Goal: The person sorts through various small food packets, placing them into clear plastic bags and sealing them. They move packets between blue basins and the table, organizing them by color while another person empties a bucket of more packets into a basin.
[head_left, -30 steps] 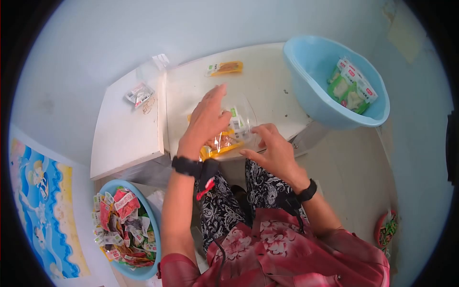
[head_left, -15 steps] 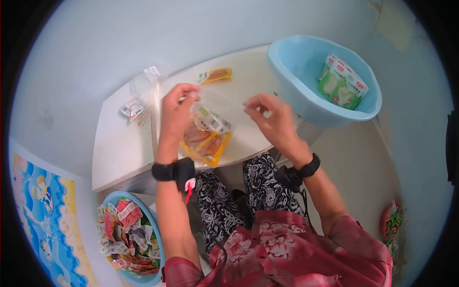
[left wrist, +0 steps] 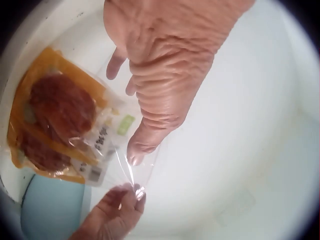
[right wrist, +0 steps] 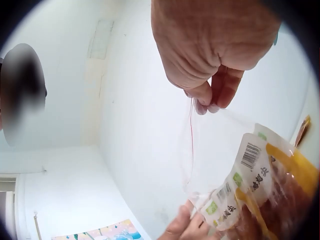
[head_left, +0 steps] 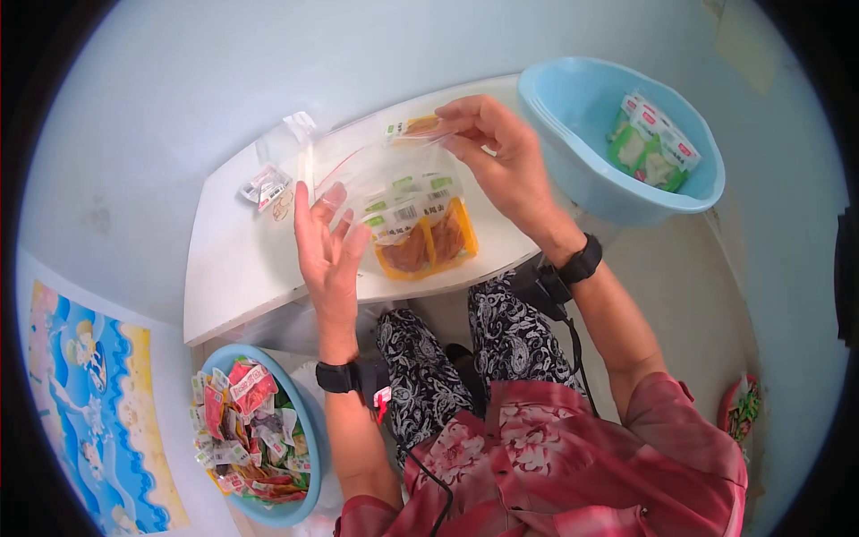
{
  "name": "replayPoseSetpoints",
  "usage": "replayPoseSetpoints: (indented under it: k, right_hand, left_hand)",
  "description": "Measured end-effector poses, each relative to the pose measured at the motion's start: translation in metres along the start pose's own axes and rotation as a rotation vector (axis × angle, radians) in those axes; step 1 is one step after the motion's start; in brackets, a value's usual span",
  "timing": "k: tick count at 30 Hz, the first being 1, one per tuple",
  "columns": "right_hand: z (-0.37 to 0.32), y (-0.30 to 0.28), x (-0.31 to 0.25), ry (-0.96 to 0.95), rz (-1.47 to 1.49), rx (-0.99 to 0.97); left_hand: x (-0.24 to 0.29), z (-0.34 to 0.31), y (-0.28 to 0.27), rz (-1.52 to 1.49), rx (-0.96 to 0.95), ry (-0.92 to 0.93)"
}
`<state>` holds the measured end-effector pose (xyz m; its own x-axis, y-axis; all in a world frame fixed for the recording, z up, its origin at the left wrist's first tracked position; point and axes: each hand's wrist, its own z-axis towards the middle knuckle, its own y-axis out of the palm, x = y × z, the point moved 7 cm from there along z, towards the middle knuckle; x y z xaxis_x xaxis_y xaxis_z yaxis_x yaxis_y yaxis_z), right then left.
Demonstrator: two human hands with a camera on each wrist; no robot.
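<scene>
A clear zip bag [head_left: 365, 167] with a red line along its mouth holds yellow-edged snack packets [head_left: 452, 234] of brown food, over the front of the white table. My right hand [head_left: 503, 161] pinches the bag's top right corner, drawing the mouth up; the right wrist view shows thumb and fingertips together on the film [right wrist: 192, 145]. At the bag's left side is my left hand [head_left: 329, 255], its fingers extended and spread. In the left wrist view, the left thumb [left wrist: 142, 145] lies along the clear film beside the packets [left wrist: 62, 107].
One yellow packet [head_left: 419, 126] lies at the table's back. A blue basin [head_left: 573, 170] with green-and-white packets stands at the right. On the left part of the table [head_left: 234, 268] sits a silvery packet [head_left: 265, 185]. Lower left, another blue basin [head_left: 310, 430] is full of mixed packets.
The bag has come up from near the tabletop, its mouth raised. My right hand has risen to its top corner. The left hand, earlier bent over the bag, now has its fingers spread beside it.
</scene>
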<state>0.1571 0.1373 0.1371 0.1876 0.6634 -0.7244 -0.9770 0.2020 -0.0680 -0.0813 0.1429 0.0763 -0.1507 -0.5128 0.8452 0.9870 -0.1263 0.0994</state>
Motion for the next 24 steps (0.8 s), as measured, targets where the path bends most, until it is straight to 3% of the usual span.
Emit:
replayPoseSetpoints:
  k: [8, 11, 15, 18, 21, 24]
  right_hand:
    - [0.0, -0.003, 0.023, 0.095, 0.246, -0.09]
    - [-0.007, -0.01, 0.026, 0.161, 0.281, -0.084]
    - [-0.04, -0.011, 0.038, 0.139, 0.174, -0.143]
    - [-0.077, 0.013, 0.054, 0.261, 0.151, -0.367]
    - [-0.106, 0.038, 0.07, 0.537, 0.475, -0.422]
    - [-0.088, 0.039, 0.066, 0.466, 0.378, -0.464]
  left_hand:
    - [-0.053, -0.009, 0.021, -0.147, -0.226, -0.215]
    - [-0.078, -0.014, 0.011, -0.022, -0.351, -0.385]
    - [-0.066, -0.023, 0.01, -0.04, -0.293, -0.347]
    - [-0.061, -0.03, 0.016, -0.084, -0.276, -0.268]
    - [-0.064, -0.038, 0.018, -0.091, -0.242, -0.271]
    - [-0.06, -0.036, 0.01, 0.127, -0.177, -0.079]
